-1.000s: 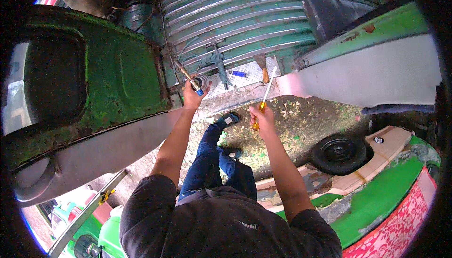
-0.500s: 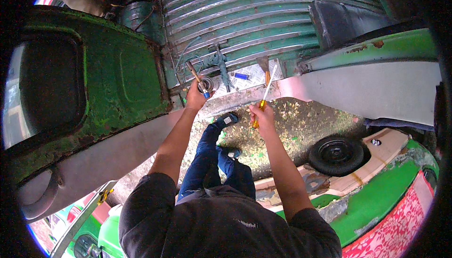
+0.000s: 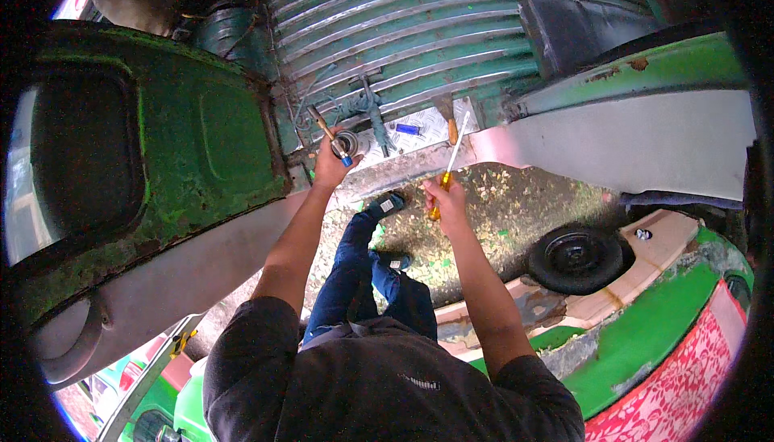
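Note:
My left hand [image 3: 329, 169] is wrapped round a gas torch [image 3: 325, 126], gripping its round canister. A brass-coloured tube and a blue knob show on top of it. In my right hand [image 3: 448, 204] is a screwdriver [image 3: 456, 152] with a yellow handle, its long pale shaft pointing up and away from me. Past the hands lies a diamond-pattern metal plate [image 3: 427, 137]. On the plate are a small blue object [image 3: 408, 129], perhaps a lighter, and a scraper [image 3: 447, 117] with a wooden handle. A T-shaped tool [image 3: 375, 111] wrapped in greenish material rests beside them.
A ribbed green metal floor [image 3: 403, 31] stretches beyond the plate. At the left stands a worn green door panel [image 3: 210, 127]; a grey-and-green body panel [image 3: 621, 139] is at the right. Behind me to the right is a green panel with a spare wheel [image 3: 576, 258]. Leaf litter covers the ground.
The whole view has shifted slightly. Both hands keep their hold on the torch and the screwdriver, with hardly any movement.

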A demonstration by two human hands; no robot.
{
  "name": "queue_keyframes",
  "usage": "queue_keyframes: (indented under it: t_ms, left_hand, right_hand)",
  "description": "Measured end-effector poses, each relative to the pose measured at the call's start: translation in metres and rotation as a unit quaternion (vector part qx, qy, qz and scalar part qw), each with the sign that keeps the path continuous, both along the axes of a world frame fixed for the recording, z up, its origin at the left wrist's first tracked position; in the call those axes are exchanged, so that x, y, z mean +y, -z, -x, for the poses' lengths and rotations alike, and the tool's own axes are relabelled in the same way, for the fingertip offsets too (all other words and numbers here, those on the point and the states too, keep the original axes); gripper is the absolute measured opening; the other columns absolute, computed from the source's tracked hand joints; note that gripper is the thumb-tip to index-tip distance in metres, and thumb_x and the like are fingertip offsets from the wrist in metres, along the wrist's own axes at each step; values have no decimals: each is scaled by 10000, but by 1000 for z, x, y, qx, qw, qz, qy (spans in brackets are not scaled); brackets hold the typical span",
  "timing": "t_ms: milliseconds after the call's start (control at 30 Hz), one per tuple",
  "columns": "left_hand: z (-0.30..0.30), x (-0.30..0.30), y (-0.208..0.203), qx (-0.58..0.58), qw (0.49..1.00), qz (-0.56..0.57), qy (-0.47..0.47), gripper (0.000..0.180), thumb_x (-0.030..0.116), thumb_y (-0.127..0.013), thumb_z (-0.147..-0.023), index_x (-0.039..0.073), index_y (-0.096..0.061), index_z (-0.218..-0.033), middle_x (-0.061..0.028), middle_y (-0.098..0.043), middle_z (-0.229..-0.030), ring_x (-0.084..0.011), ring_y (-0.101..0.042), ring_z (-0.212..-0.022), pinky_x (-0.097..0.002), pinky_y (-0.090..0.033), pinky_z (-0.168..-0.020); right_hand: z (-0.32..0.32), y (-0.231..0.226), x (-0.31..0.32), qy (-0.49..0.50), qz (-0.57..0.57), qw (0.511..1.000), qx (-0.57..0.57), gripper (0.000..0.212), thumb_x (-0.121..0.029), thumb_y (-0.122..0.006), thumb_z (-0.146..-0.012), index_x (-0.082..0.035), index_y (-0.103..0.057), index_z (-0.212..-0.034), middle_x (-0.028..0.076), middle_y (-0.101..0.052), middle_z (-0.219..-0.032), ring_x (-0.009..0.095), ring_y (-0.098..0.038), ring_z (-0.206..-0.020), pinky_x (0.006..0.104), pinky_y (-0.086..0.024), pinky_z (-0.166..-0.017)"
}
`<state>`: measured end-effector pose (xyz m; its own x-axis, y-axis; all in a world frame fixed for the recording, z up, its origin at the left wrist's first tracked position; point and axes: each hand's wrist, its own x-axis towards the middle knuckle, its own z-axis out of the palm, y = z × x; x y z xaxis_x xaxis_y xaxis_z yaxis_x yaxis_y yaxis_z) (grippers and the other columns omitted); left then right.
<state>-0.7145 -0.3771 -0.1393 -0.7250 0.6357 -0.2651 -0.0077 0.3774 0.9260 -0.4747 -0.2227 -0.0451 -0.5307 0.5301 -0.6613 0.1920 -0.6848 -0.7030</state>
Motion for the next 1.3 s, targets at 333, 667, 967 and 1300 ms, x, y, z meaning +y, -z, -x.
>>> queue_keyframes:
  t_ms: [333,667,967,1300]
  left_hand:
    - [-1,-3,3,91,996,24,12,934,138,-908,-626,64,-387,-1397,-143,-534,-1310,-251,-571,-1181,-376,-471,-1012]
    - [-19,-39,17,72,995,-52,-36,962,118,-890,-604,40,-372,-1411,-167,-430,-1401,-308,-445,-1320,-413,-379,-1107]
    - [-110,-88,-58,40,995,-95,-13,785,144,-759,-799,34,-330,-1446,-161,-413,-1435,-309,-435,-1319,-443,-341,-1109]
    - [-273,66,-182,-2,892,-171,419,624,95,-712,-849,21,-418,-1394,-151,-547,-1325,-257,-496,-1267,-402,-353,-1089]
  right_hand:
    - [-5,-2,-3,12,-6,1000,-5,259,-101,-720,-862,-129,-462,-853,27,-546,-669,131,-509,-504,283,-432,-471]
    - [-18,-22,-13,12,-31,999,-9,242,-83,-704,-863,-120,-472,-809,9,-523,-630,108,-498,-497,264,-420,-465]
    - [-99,-57,-41,48,-100,993,33,170,-59,-645,-872,-94,-483,-908,1,-508,-630,106,-502,-498,271,-417,-459]
    - [-302,-144,-117,327,-203,920,-70,309,14,-507,-848,-39,-427,-1142,73,-556,-798,140,-522,-568,293,-457,-478]
